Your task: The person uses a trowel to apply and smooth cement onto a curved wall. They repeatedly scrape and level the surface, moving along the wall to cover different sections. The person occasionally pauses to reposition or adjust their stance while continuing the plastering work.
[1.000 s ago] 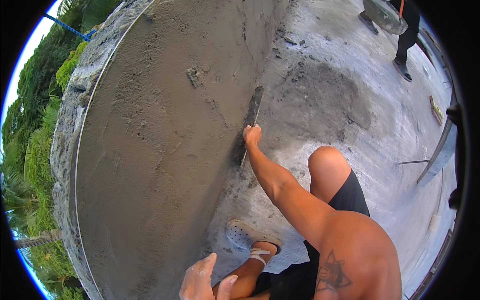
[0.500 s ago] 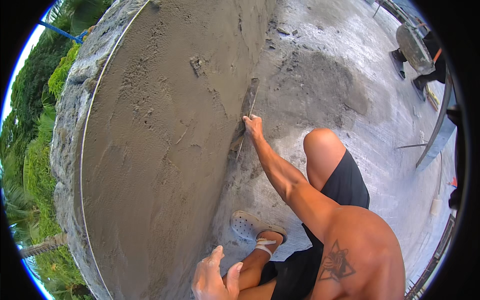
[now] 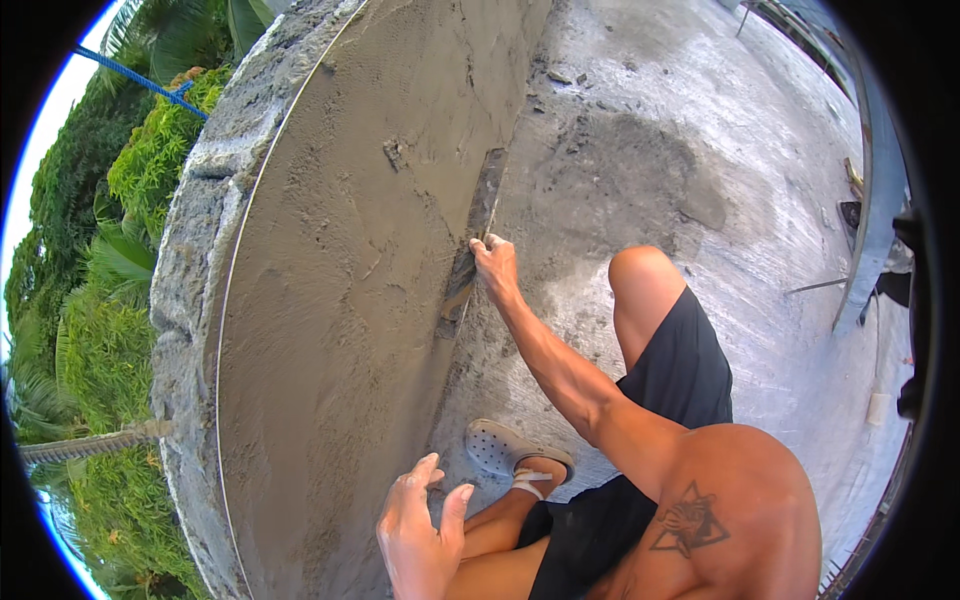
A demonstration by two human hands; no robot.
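My right hand (image 3: 497, 266) is closed on the middle of a long, narrow straightedge (image 3: 486, 192), smeared with grey mortar. The straightedge lies against the foot of a wall coated in wet mortar (image 3: 320, 330), lengthwise along the line where it meets the floor. Its lower end shows a brownish, wood-like patch. Low in the view, my left hand (image 3: 420, 530) is open and holds nothing, thumb apart from the fingers and fingertips whitened. A rough, crumbly patch (image 3: 396, 154) stands out on the coating to the left of the straightedge.
A taut white string (image 3: 222, 340) runs along the wall's rough outer edge, with greenery beyond. Mortar crumbs (image 3: 560, 76) and a damp stain (image 3: 640, 165) mark the concrete floor (image 3: 770, 260). My foot in a pale clog (image 3: 495, 447) is near the wall. A curved metal piece (image 3: 872, 200) stands right.
My right hand and the straightedge have shifted slightly left, closer onto the wall. My left hand stays open. The person carrying a round container at upper right has mostly left the view.
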